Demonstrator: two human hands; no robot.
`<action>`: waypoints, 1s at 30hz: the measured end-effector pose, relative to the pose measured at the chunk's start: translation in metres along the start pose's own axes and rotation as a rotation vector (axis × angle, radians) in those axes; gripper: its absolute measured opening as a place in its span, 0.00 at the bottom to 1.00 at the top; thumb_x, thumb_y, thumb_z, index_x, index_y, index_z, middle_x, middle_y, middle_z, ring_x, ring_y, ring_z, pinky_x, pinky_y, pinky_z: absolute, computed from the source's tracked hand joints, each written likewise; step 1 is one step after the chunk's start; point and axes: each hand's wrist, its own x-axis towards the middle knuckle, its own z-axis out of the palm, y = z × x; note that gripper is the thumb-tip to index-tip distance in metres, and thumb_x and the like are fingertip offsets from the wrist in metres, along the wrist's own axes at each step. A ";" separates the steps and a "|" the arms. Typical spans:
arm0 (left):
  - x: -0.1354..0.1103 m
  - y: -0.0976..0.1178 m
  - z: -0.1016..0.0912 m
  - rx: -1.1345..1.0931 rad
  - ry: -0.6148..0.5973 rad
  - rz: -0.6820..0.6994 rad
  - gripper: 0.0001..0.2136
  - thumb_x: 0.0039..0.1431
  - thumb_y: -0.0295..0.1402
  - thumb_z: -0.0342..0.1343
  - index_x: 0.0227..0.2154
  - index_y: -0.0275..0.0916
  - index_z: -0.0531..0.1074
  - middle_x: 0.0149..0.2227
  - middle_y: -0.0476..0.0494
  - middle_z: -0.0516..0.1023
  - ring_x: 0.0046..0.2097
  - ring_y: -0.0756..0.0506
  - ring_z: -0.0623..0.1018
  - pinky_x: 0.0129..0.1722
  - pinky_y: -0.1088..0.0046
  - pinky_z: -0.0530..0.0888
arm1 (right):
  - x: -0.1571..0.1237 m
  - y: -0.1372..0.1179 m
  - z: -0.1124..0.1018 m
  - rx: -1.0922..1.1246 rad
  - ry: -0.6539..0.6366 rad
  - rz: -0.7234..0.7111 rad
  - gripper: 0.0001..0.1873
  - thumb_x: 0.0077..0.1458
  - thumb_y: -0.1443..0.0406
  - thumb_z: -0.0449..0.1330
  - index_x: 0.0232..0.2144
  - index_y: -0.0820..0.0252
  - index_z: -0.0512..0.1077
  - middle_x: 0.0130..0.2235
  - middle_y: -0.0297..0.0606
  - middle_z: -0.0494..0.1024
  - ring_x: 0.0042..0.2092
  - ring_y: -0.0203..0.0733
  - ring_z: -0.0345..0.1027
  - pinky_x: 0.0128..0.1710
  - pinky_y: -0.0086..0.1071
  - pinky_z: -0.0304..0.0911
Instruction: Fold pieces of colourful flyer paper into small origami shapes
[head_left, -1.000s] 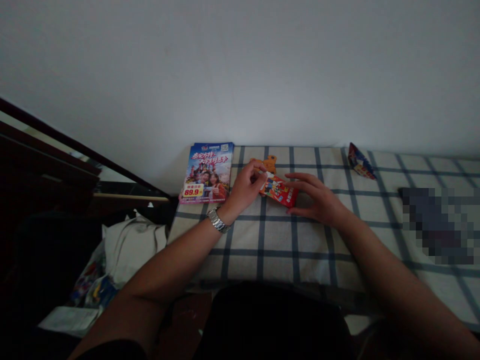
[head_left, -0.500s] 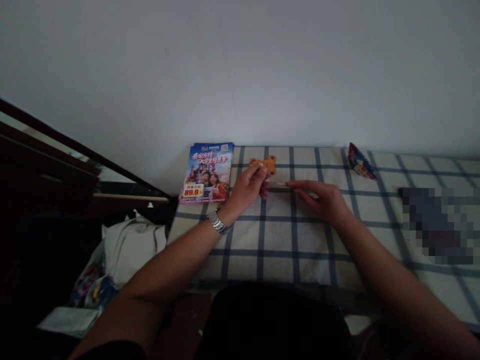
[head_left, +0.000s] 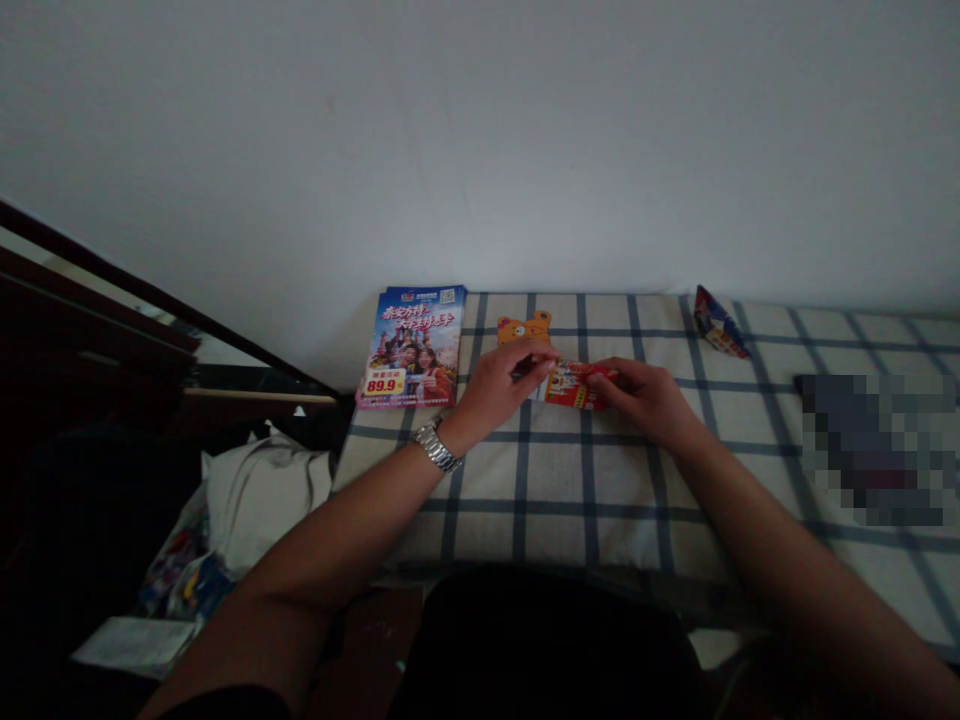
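Between my two hands, just above the checked cloth, is a small flat piece of red and yellow printed paper [head_left: 571, 392] with a pale left edge. My left hand [head_left: 510, 378] pinches its left end between thumb and fingers, and a silver watch [head_left: 437, 445] circles that wrist. At the other end, my right hand [head_left: 641, 392] grips the paper with the thumb on its printed face. Behind my left hand lies an orange bear-shaped cutout [head_left: 523, 328], its lower part hidden by the hand.
A stack of blue printed leaflets [head_left: 414, 350] lies to the left on the checked cloth [head_left: 555, 490]. A folded dark blue and red paper piece [head_left: 718, 325] stands near the wall. A blurred dark object [head_left: 862, 450] is on the right, a white bag [head_left: 262, 490] below left.
The paper has turned from nearly edge-on to showing its red printed face. My left hand has shifted slightly, uncovering the bear's eye, and my right thumb has come onto the paper.
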 end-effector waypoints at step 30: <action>0.003 -0.011 0.000 -0.136 0.020 -0.091 0.09 0.74 0.39 0.59 0.49 0.42 0.78 0.49 0.44 0.85 0.48 0.46 0.85 0.48 0.69 0.82 | 0.003 0.002 0.000 0.128 0.160 0.024 0.18 0.59 0.50 0.71 0.44 0.54 0.84 0.45 0.42 0.88 0.43 0.50 0.83 0.45 0.44 0.81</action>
